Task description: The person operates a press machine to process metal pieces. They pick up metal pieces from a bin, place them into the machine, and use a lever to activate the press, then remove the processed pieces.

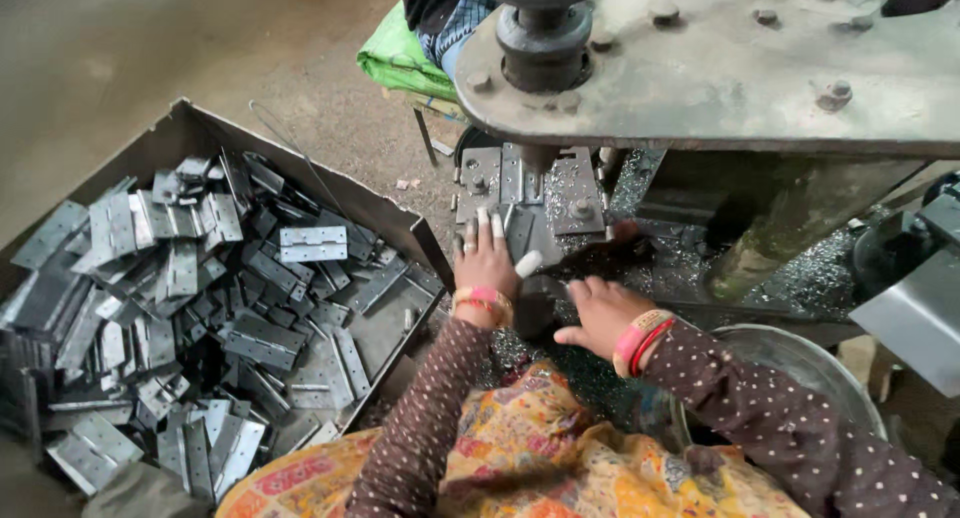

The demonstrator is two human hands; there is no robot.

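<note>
With the left hand flat, fingers spread on the hinge plate beneath the press punch, and the right hand loosely open nearby, fingertips risk being crushed.

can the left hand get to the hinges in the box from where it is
Probably yes. The left hand rests on the press bed, and the open-topped box of metal hinges sits right beside it on that side. Only the box's low wall lies between, and nothing covers the pile.

A flat grey metal hinge plate lies on the press bed, under the left hand's fingertips.
</note>
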